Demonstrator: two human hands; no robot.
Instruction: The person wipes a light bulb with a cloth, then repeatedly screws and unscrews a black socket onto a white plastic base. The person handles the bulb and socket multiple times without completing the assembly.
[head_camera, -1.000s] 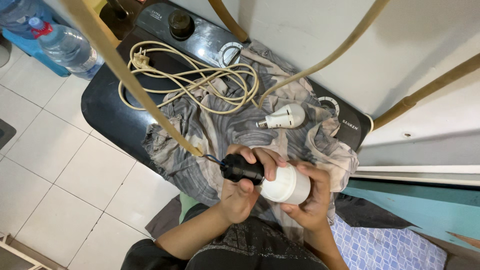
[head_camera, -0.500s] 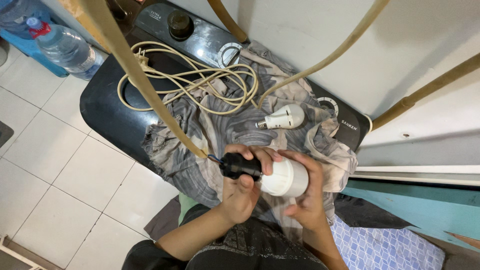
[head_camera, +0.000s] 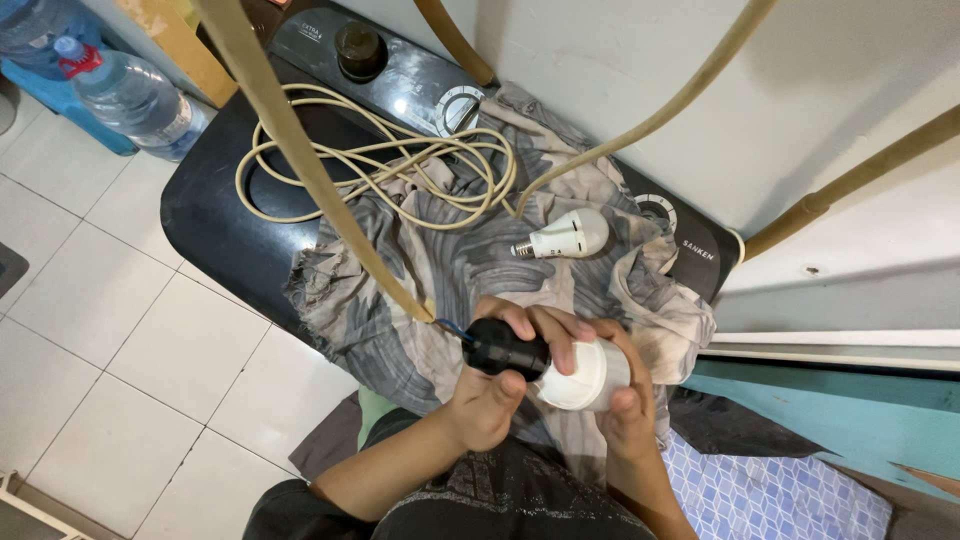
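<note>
The left hand (head_camera: 490, 395) grips the black plastic lamp socket (head_camera: 503, 349) tight while the right hand (head_camera: 625, 400) wraps the round white bulb (head_camera: 585, 375); turning it straight and gently works best.

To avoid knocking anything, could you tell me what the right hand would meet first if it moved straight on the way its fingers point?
Probably the spare white bulb lying on the grey cloth, beyond the right hand; depth is unclear.
</note>
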